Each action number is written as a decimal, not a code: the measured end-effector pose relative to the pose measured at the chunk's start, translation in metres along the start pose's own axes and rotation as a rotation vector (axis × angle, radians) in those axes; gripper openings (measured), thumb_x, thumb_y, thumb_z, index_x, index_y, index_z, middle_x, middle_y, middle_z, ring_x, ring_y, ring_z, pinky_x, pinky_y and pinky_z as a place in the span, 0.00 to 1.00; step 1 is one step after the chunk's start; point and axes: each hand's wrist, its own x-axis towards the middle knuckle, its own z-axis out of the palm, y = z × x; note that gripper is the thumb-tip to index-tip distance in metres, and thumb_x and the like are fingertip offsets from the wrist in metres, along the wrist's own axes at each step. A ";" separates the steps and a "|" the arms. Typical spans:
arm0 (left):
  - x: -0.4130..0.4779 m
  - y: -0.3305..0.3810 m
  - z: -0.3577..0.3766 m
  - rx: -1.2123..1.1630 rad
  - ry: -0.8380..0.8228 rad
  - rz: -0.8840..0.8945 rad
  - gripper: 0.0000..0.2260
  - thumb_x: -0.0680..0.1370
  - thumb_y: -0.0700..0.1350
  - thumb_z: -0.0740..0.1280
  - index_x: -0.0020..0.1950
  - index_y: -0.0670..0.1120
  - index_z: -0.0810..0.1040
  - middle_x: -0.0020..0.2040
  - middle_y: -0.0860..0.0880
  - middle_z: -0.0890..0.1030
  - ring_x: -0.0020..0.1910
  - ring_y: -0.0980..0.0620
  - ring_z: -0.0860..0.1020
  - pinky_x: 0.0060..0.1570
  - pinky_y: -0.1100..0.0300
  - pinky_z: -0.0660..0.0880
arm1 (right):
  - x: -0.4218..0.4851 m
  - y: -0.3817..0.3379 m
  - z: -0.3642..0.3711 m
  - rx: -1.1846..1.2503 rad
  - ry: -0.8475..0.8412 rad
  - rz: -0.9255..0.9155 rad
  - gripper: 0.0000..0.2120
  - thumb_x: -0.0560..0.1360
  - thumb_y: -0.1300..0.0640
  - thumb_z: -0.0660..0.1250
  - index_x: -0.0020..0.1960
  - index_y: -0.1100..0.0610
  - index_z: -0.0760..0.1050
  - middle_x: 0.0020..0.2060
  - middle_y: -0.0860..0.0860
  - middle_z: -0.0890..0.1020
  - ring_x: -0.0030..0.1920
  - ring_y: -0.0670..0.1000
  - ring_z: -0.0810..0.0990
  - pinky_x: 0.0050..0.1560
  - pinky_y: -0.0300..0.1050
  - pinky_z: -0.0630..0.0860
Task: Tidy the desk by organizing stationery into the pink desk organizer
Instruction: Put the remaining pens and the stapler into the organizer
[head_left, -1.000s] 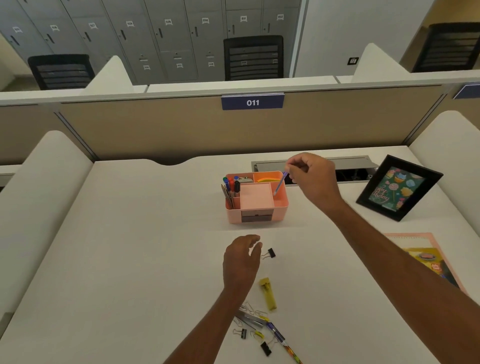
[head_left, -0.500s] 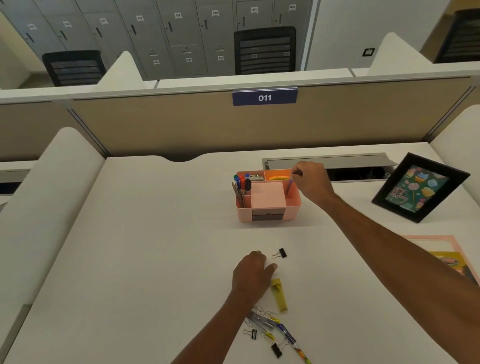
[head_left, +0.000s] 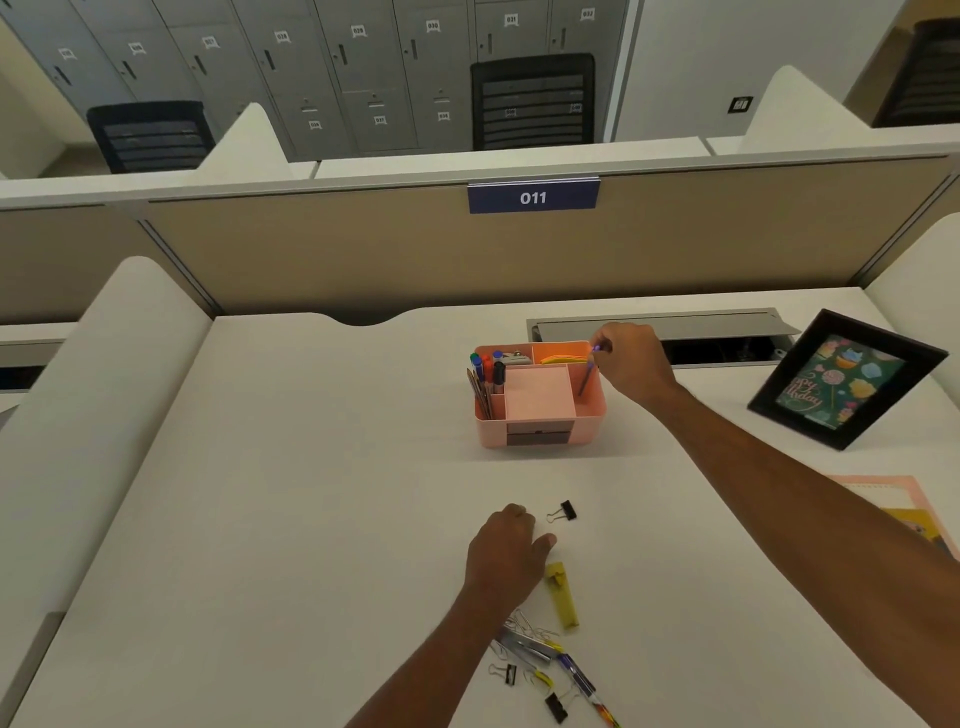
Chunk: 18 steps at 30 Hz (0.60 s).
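The pink desk organizer (head_left: 540, 434) stands in the middle of the white desk, with several markers and pencils (head_left: 487, 371) in its left slot. My right hand (head_left: 631, 364) pinches the top of a purple pen (head_left: 587, 378) that stands in the organizer's right compartment. My left hand (head_left: 504, 553) rests on the desk nearer to me, knuckles up, fingers curled under; I cannot see anything in it. A black binder clip (head_left: 563, 512) lies just beyond it and a yellow highlighter (head_left: 562, 595) to its right. Clips, paper clips and a patterned pen (head_left: 587, 686) lie by my left forearm.
A black picture frame (head_left: 847, 379) leans at the right. A pink and yellow booklet (head_left: 904, 512) lies at the right edge. An open grey cable tray (head_left: 665, 327) sits behind the organizer. A beige partition with the sign 011 (head_left: 532, 196) closes the desk's far side.
My right hand has lowered the purple pen into the organizer's right compartment. My left hand has come down from above the desk and now rests on it with fingers curled.
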 end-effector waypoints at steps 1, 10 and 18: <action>0.000 0.000 0.000 -0.001 -0.001 0.002 0.23 0.85 0.59 0.59 0.70 0.44 0.77 0.73 0.48 0.74 0.71 0.47 0.73 0.68 0.52 0.72 | -0.001 0.000 0.000 0.002 0.001 0.009 0.02 0.77 0.61 0.72 0.49 0.57 0.84 0.44 0.53 0.86 0.43 0.50 0.78 0.42 0.41 0.71; 0.000 -0.007 0.004 -0.026 0.022 0.033 0.13 0.82 0.41 0.61 0.65 0.44 0.80 0.67 0.49 0.77 0.65 0.46 0.78 0.59 0.53 0.77 | -0.010 -0.003 -0.010 0.051 0.091 0.007 0.15 0.77 0.62 0.74 0.63 0.62 0.81 0.56 0.58 0.85 0.55 0.57 0.82 0.52 0.46 0.78; -0.001 -0.026 0.006 -0.149 0.018 0.095 0.27 0.76 0.32 0.62 0.75 0.46 0.76 0.77 0.49 0.73 0.76 0.49 0.71 0.73 0.59 0.66 | -0.099 -0.032 -0.008 0.304 0.249 -0.110 0.05 0.80 0.59 0.70 0.54 0.56 0.84 0.48 0.51 0.85 0.44 0.48 0.83 0.46 0.42 0.81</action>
